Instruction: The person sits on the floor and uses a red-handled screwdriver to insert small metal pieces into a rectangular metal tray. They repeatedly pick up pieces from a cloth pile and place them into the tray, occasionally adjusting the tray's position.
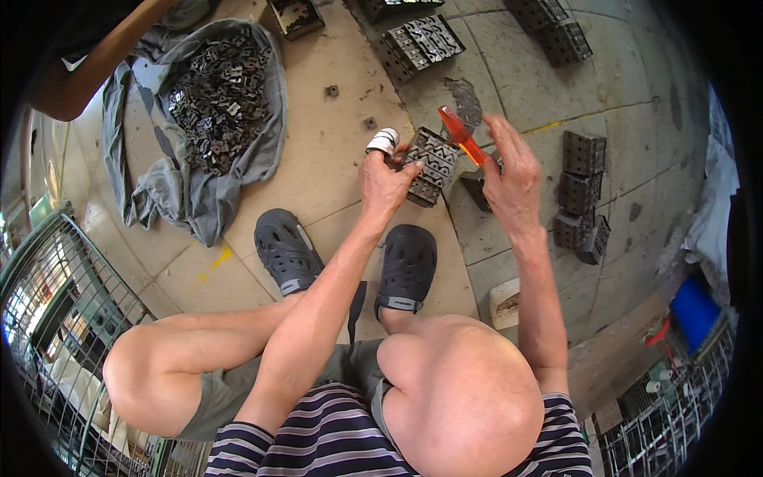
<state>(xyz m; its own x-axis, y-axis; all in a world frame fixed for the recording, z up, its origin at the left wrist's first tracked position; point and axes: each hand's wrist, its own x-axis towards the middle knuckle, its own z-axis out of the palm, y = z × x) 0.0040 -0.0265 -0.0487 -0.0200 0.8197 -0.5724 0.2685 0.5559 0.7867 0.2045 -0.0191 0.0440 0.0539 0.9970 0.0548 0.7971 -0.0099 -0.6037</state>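
My left hand (385, 184) grips the near-left side of a dark metal block (433, 163), its thumb on the top face. Rows of silvery, wavy metal pieces cover that face. One finger of this hand wears a white wrap (384, 141) with dark bands. My right hand (515, 179) is just right of the block and holds a translucent red-orange tool handle (459, 133) by its lower end, between thumb and fingers. The handle slants up and left over the block's right edge. Whether it has a blade cannot be seen. Another dark block (475, 189) sits partly hidden behind my right hand.
A grey cloth (266, 151) at the left bears a heap of small dark metal pieces (218, 111). More blocks stand on the tiles at the far side (423, 46) and right (582, 179). Wire baskets (71, 302) flank me. Another person's arm (103, 60) enters at upper left.
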